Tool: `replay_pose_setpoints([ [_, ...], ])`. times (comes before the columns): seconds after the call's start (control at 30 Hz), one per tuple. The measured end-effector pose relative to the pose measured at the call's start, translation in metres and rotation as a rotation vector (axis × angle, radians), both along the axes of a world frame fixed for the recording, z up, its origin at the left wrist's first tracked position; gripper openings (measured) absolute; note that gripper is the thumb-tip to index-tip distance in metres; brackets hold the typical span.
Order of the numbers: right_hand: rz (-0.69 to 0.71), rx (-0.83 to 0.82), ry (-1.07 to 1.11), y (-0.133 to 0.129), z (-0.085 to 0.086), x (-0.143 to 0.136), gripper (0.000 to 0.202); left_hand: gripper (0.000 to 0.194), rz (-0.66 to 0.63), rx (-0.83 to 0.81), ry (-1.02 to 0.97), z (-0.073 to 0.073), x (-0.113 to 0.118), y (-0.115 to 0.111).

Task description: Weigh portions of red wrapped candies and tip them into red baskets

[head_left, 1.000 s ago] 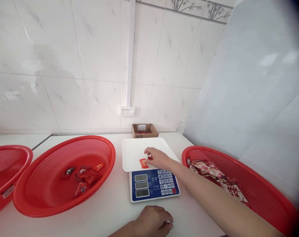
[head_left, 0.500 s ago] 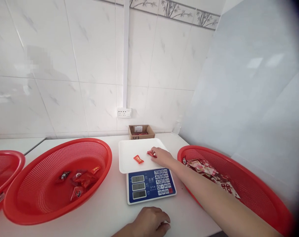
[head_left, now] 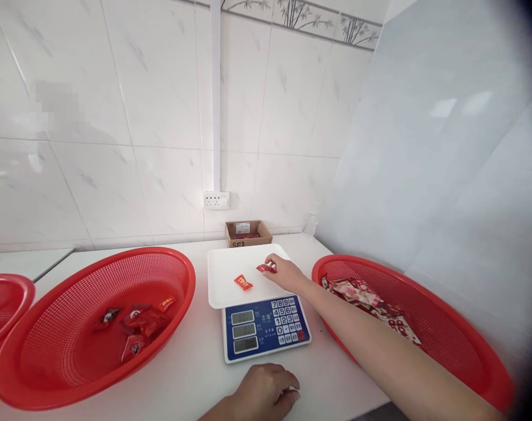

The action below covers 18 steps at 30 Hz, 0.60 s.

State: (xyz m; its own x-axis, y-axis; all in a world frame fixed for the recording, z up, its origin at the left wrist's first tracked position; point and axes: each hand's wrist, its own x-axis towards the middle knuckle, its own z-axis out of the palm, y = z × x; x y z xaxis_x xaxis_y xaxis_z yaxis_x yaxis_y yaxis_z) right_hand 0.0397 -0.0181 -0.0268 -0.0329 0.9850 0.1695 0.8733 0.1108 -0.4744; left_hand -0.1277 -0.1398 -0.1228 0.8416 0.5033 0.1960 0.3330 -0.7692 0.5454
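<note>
My right hand [head_left: 282,273] is over the white weighing tray [head_left: 224,257] of a blue-panelled electronic scale [head_left: 266,328]. Its thumb and fingers pinch a small red wrapped candy [head_left: 264,268]. To the left of it, a second red wrapped candy [head_left: 243,282] with pale lettering lies flat on the tray, apart from the hand. My left hand [head_left: 266,390] rests on the table in front of the scale, its fingers loosely curled in with nothing visible in them. The digits on the scale's grey displays are too faint to read surely.
A red mesh basket [head_left: 68,292] at left holds several red wrapped packets [head_left: 145,321]. Another red basket [head_left: 2,316] is cut off at the left edge. At right, a red basket [head_left: 467,351] holds patterned packets [head_left: 371,304]. A small cardboard box [head_left: 249,234] stands behind the scale.
The camera view has shifted slightly. My right hand still pinches the candy on the tray, the wrapper turned a little. The other candy and my left hand stay put.
</note>
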Motion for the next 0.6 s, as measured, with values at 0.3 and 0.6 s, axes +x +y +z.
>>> replay_pose_setpoints([
  [0.3, -0.109, 0.032, 0.088, -0.017, 0.026, 0.032, 0.025, 0.02, -0.007, -0.055, -0.021, 0.006, -0.001, -0.006],
  [0.6, 0.037, 0.052, 0.169, -0.018, 0.016, 0.019, 0.029, 0.022, 0.026, -0.088, -0.049, 0.001, -0.002, 0.0],
])
